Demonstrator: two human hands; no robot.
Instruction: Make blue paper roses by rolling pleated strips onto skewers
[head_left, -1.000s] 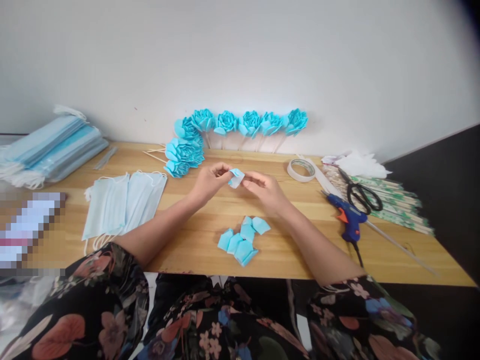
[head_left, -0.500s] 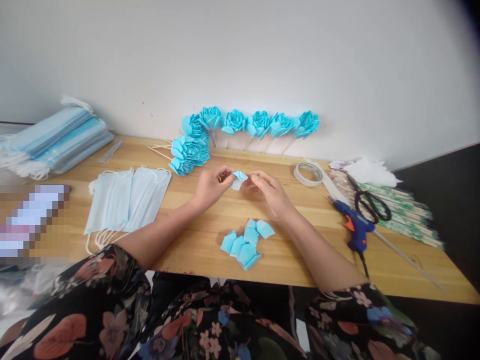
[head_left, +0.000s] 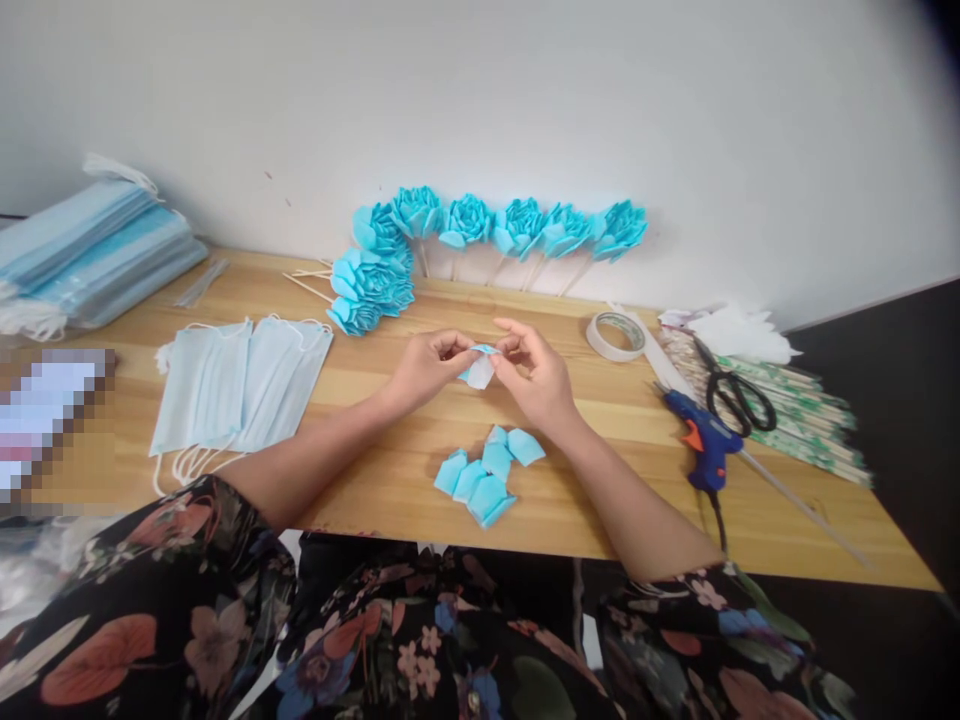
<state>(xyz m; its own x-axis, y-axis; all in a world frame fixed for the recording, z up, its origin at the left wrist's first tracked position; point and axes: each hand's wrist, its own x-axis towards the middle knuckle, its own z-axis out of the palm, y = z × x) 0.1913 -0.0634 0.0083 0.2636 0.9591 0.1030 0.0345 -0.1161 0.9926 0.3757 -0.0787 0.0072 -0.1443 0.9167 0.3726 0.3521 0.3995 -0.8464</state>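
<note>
Between my two hands is a small light-blue petal piece (head_left: 479, 371) with a paler underside, held over the middle of the table. My left hand (head_left: 429, 368) pinches its left edge between thumb and fingers. On the opposite edge, my right hand (head_left: 534, 372) grips it with thumb and forefinger, the other fingers partly raised. Several similar blue petal pieces (head_left: 489, 480) lie in a loose cluster on the wood nearer my body. Behind my hands, finished-looking blue flowers (head_left: 466, 222) on thin sticks lean along the wall, and more lie at their left end.
On the left are pleated face masks (head_left: 244, 385), a tall mask stack (head_left: 97, 250) and a blurred-out flat object (head_left: 52, 420). To the right lie a tape roll (head_left: 615, 337), black scissors (head_left: 741, 400), a blue glue gun (head_left: 705, 440) with its cord, and wrapped sticks (head_left: 806, 420).
My right hand has closed in on the petal piece and now grips its right edge, and the piece has turned between my fingers. The whole view has shifted slightly.
</note>
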